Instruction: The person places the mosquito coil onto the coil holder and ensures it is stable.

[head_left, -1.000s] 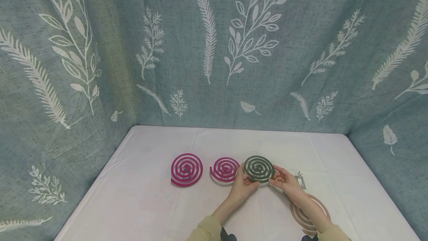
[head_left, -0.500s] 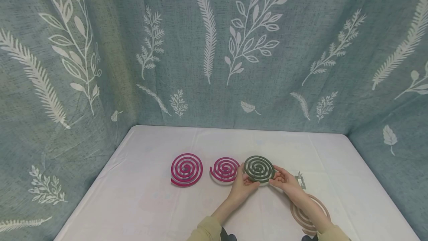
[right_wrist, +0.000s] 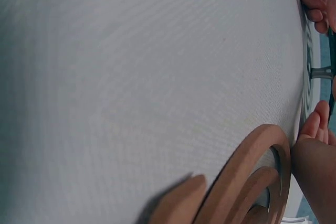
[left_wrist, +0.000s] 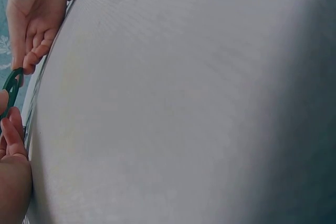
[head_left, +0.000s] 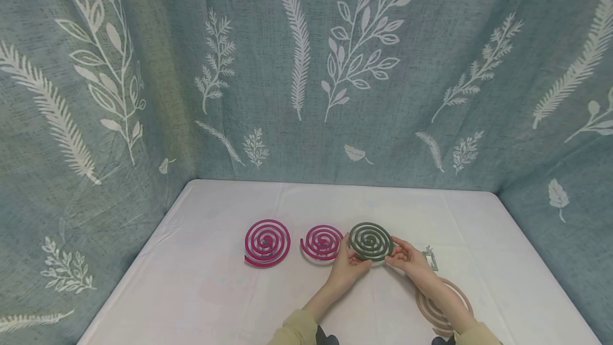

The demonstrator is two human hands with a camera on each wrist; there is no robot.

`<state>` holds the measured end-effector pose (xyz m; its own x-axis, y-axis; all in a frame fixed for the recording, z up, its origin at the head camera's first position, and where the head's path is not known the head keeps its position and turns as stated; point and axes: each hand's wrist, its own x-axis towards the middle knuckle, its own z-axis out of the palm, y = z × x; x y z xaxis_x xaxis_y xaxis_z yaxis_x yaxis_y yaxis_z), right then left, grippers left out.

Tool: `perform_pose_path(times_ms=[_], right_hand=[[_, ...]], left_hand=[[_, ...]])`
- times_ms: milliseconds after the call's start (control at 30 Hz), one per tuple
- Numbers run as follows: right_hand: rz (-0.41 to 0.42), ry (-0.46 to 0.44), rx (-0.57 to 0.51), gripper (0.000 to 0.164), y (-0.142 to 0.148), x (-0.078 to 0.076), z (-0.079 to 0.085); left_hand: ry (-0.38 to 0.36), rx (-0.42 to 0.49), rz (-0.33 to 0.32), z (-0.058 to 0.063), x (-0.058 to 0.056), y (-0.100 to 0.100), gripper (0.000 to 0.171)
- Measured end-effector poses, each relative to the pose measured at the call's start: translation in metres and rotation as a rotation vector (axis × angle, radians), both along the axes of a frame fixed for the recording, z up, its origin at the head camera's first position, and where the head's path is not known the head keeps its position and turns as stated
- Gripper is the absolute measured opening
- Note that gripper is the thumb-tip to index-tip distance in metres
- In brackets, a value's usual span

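A dark green mosquito coil (head_left: 370,241) is held level above the table between both hands. My left hand (head_left: 346,273) pinches its left front edge, with the thumb in front. At the right edge, the fingers of my right hand (head_left: 413,265) grip the rim. In the right wrist view a metal stand (right_wrist: 321,73) shows beneath the coil; whether the two touch is unclear. Just left of my left hand sits a magenta coil (head_left: 323,243), raised off the table. Another magenta coil (head_left: 267,244) is farther left. Under my right forearm lies a tan coil (head_left: 463,300), partly hidden.
A small metal coil stand (head_left: 430,257) lies right of my right hand. The white-covered table (head_left: 201,281) carries everything, and a blue-green leaf-patterned curtain (head_left: 268,68) closes it in at the back and sides.
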<state>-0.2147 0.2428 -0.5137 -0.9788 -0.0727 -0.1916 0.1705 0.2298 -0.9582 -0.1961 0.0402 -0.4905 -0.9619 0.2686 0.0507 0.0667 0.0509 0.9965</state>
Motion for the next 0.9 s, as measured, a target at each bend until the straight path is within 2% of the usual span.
perform_pose_path(times_ms=[200, 467, 900], right_hand=[[0.0, 0.007, 0.005, 0.071, 0.0, 0.0, 0.0], [-0.016, 0.007, -0.001, 0.07, -0.001, 0.001, 0.002], [-0.02, 0.011, 0.036, 0.073, -0.002, 0.001, 0.003]], left_hand=[[-0.002, 0.006, -0.009, -0.002, -0.002, 0.0, 0.083], [-0.008, -0.024, -0.007, -0.03, -0.015, 0.005, 0.091], [-0.005, -0.056, 0.012, -0.036, -0.017, 0.007, 0.093]])
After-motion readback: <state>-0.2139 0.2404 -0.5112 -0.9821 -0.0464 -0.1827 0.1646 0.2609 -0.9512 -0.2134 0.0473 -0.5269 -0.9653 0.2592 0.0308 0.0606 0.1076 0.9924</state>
